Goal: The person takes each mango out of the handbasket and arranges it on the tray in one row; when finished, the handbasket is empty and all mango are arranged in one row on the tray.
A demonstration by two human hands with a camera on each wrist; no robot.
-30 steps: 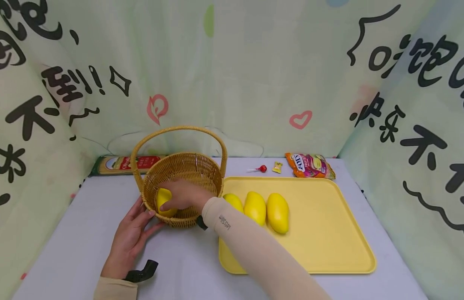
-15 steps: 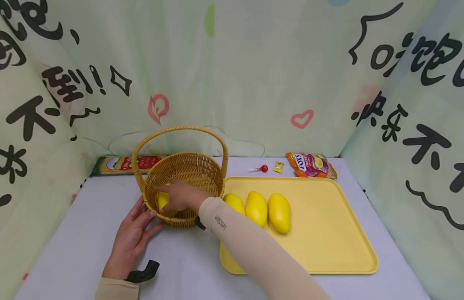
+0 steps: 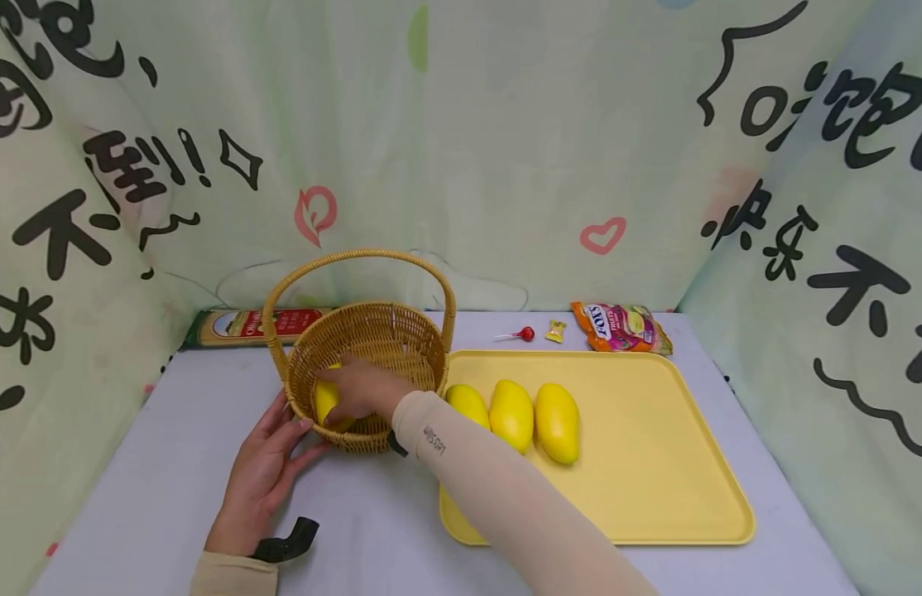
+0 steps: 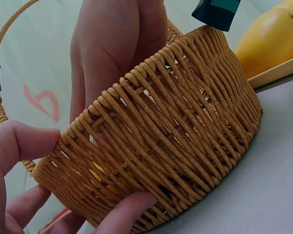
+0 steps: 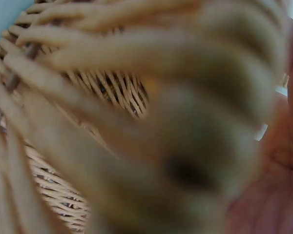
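Note:
A wicker basket (image 3: 386, 331) with a tall arched handle stands left of the middle of the table in the head view. My right hand (image 3: 364, 389) reaches inside and grips a yellow mango (image 3: 326, 401) by the basket's left wall; the hand covers part of the fruit. At the basket's left side, my left hand (image 3: 260, 472) holds the wall, with fingertips (image 4: 44, 141) at the rim and another digit against the weave in the left wrist view. Blurred wicker fills most of the right wrist view, with the palm of my right hand (image 5: 278, 190) beside it.
Three more mangoes (image 3: 557, 422) lie on a yellow tray (image 3: 655, 463) to the right, partly behind my right sleeve. Along the back are a long red-and-green packet (image 3: 230, 328), a red lollipop (image 3: 525, 334), a small yellow-wrapped sweet (image 3: 555, 331) and a snack bag (image 3: 621, 328).
My right hand has shifted slightly over the mango in the basket, covering more of it. The left hand and basket stay in place; the head view has turned very slightly.

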